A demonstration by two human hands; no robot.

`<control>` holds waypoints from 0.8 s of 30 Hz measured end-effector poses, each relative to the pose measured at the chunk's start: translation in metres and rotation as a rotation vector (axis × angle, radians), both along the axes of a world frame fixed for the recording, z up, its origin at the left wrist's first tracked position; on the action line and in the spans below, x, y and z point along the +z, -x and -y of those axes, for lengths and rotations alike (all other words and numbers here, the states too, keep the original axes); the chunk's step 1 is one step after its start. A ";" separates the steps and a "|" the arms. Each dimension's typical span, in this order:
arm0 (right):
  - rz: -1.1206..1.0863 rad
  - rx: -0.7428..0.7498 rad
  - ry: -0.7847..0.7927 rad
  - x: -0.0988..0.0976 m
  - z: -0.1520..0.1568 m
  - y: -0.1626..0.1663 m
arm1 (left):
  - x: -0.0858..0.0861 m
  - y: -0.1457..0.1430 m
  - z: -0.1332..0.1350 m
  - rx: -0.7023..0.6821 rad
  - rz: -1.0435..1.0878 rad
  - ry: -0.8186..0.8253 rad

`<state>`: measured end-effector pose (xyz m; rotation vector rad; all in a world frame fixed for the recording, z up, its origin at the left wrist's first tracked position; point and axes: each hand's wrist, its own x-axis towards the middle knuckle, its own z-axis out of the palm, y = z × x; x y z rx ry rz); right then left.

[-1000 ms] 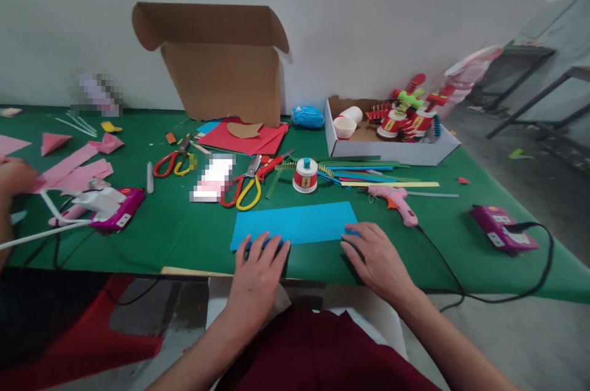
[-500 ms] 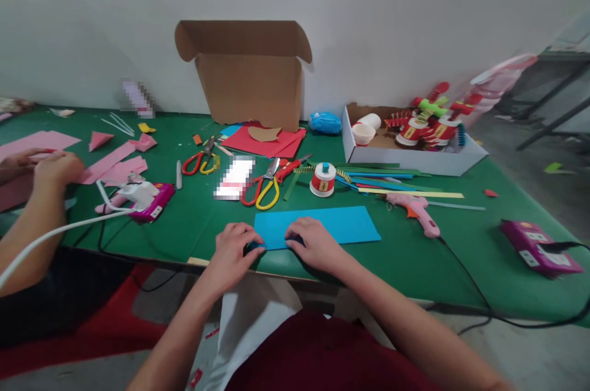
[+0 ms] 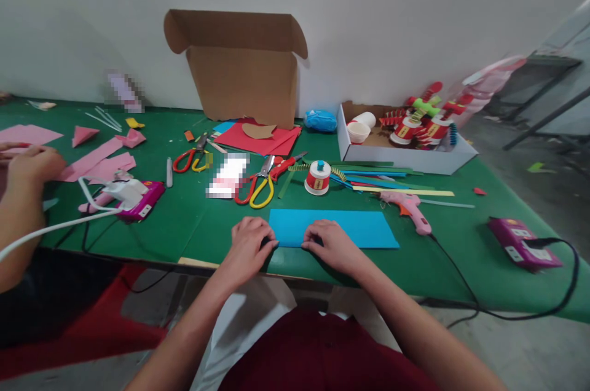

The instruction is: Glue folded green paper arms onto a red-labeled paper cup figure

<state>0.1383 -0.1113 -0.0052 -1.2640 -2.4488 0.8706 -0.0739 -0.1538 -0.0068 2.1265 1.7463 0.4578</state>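
Note:
A long blue sheet of paper (image 3: 354, 228) lies flat near the front edge of the green table. My left hand (image 3: 252, 242) pinches its near left corner, fingers curled over the edge. Further along the same near edge, my right hand (image 3: 332, 244) pinches the sheet left of its middle, thumb and fingertips close together. Behind the paper stands a red and white paper cup (image 3: 318, 179) with a blue piece on top and springy paper strips at its sides. Red-and-yellow-handled scissors (image 3: 260, 188) lie behind my left hand.
A pink glue gun (image 3: 408, 206) rests right of the paper, its cord trailing off the front edge. Purple power boxes (image 3: 523, 243) stand on the table. A white box (image 3: 405, 157) holds cups and paper figures. At left, another person's hand (image 3: 32, 163) is over pink paper.
Both my hands and the blue sheet have shifted to the right along the table edge. The view has turned slightly, so the other things appear a little further left.

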 end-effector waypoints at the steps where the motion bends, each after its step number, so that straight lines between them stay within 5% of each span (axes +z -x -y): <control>1: 0.004 -0.004 -0.002 0.000 0.000 0.001 | 0.001 0.001 0.000 -0.001 -0.004 0.006; 24: 0.002 -0.030 -0.028 -0.003 0.003 0.002 | -0.001 0.000 -0.005 0.032 -0.099 -0.001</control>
